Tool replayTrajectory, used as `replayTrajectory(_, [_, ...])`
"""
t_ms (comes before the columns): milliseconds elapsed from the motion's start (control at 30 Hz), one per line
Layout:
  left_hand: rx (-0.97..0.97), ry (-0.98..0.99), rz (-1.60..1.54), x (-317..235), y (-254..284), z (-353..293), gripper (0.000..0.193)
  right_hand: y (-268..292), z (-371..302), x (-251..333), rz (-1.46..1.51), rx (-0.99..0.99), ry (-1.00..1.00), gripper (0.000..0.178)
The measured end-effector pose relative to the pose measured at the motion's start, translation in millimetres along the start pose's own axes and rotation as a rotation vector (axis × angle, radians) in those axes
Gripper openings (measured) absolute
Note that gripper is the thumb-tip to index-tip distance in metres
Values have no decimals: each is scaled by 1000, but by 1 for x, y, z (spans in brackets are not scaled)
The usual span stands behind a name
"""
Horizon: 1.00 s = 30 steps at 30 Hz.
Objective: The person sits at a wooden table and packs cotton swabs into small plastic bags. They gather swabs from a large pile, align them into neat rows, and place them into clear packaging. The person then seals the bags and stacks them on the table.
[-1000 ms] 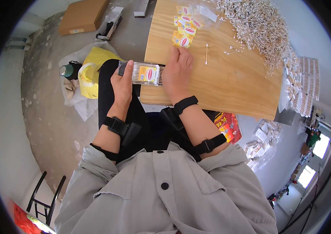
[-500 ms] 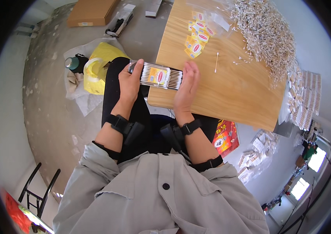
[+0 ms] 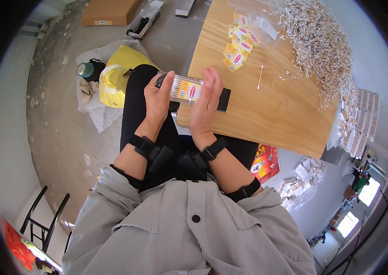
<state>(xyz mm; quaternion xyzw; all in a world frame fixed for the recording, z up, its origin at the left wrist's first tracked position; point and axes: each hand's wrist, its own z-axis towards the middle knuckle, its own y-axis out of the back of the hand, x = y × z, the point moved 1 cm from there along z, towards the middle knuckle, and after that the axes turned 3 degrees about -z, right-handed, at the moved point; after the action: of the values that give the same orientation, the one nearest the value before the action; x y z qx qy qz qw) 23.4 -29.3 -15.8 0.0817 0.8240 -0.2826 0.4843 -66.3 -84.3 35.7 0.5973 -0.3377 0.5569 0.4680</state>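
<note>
My left hand (image 3: 157,101) is closed around the left end of a clear pack of cotton swabs (image 3: 185,90), with a yellow and white card inside. It holds the pack level above the near left corner of the table. Against the pack's right end lies my right hand (image 3: 206,98), fingers stretched out and flat, covering that end. A flat black piece (image 3: 223,100) sticks out beyond the right hand. Several yellow cards (image 3: 238,46) lie on the table beyond the hands, and a single cotton swab (image 3: 260,77) rests to their right.
A large heap of loose cotton swabs (image 3: 317,46) covers the wooden table's (image 3: 267,117) far right. Stacked swab packs (image 3: 362,119) stand beyond its right edge. On the floor at left are a yellow bag (image 3: 113,89), a green-topped bottle (image 3: 85,70) and a cardboard box (image 3: 111,11).
My right hand has moved left against the pack, covering the swabs that showed at its right end. The black piece now sticks out past that hand. My left hand keeps its grip.
</note>
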Motion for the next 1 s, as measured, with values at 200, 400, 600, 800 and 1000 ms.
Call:
replayTrajectory(200, [0, 32, -33, 2, 0, 3, 19, 0, 1, -11, -96, 49, 64, 40])
replayTrajectory(400, [-13, -19, 157, 0, 13, 6, 25, 41, 30, -16, -150, -17, 59, 45])
replayTrajectory(600, [-218, -723, 868, -48, -8, -14, 34, 136, 88, -29, -739, -217, 163, 36])
replayTrajectory(800, [612, -951, 1163, -23, -106, -59, 69, 160, 107, -27, -639, 294, 43, 22])
replayTrajectory(1000, [720, -833, 1556, 39, -148, -59, 72, 223, 142, -64, -640, -173, 195, 38])
